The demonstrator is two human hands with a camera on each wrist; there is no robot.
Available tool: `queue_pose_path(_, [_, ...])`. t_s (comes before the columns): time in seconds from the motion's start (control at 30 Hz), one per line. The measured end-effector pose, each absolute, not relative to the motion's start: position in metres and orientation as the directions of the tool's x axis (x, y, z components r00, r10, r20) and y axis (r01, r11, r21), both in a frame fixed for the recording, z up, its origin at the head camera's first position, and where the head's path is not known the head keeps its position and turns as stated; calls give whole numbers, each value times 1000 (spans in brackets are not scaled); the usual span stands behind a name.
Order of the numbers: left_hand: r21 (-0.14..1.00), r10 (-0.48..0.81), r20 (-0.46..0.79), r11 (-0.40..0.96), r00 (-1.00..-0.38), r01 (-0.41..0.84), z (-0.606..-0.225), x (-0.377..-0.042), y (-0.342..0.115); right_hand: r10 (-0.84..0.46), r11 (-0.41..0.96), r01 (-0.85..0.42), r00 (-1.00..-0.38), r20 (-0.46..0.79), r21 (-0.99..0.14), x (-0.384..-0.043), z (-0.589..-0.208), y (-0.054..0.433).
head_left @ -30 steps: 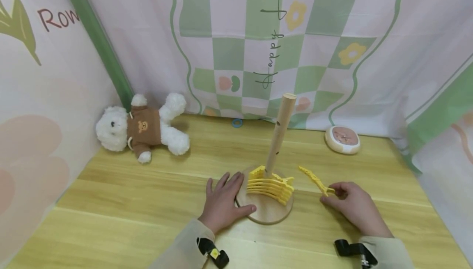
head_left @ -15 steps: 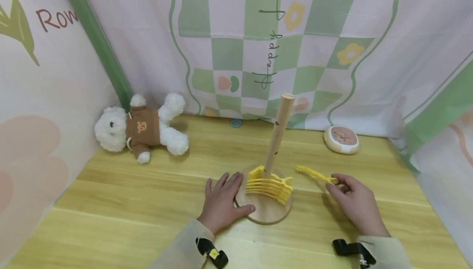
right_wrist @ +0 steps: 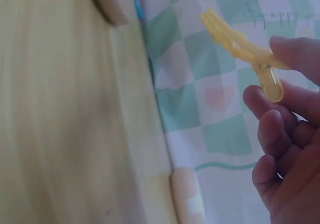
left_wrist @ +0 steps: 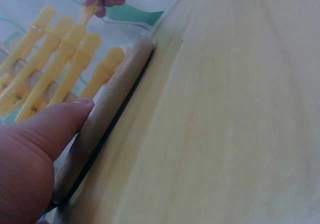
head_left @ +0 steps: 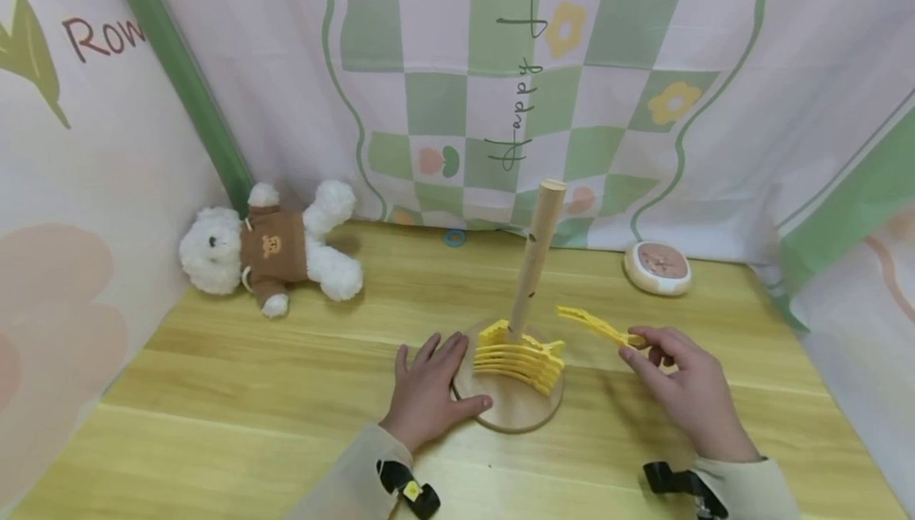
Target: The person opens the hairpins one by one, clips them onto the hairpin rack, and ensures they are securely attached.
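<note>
In the head view a wooden post (head_left: 536, 258) rises from a round wooden base (head_left: 511, 417). Several yellow hair clips (head_left: 518, 361) are stacked around the foot of the post, their handle ends at the right. My left hand (head_left: 432, 389) rests on the base's left side, fingers spread and thumb (left_wrist: 65, 121) over the rim. To the right of the post, my right hand (head_left: 686, 385) pinches a single yellow hair clip (head_left: 596, 324) by its handles, above the table. Its small metal spring shows in the right wrist view, and its long jaws look closed or nearly so.
A white plush dog (head_left: 275, 254) in a brown top lies at the back left. Near the back curtain (head_left: 436, 107) are a small blue ring (head_left: 454, 237) and a round pink-and-white device (head_left: 658, 267). All stand on a wood-grain table (head_left: 236, 425).
My right hand has lifted the hair clip off the table and carried it slightly up, its tip shifting left toward the post. The left hand stays in place on the base.
</note>
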State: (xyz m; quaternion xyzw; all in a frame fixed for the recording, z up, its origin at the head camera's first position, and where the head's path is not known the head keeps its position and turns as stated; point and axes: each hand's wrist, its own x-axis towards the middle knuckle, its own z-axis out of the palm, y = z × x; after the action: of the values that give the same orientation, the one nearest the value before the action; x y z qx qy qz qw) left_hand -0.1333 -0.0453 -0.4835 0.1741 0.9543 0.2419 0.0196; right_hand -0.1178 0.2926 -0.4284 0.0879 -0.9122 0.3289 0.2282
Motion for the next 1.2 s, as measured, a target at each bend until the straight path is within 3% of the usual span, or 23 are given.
queue_pose_path(0.53, [475, 343, 61, 816, -937, 329, -485, -133, -46, -125, 713, -476, -809, 575, -515, -107, -405, 276])
queue_pose_path(1.2, [458, 346, 61, 824, -936, 334, -485, -133, -46, -203, 635, -573, -771, 603, -518, -103, -403, 255])
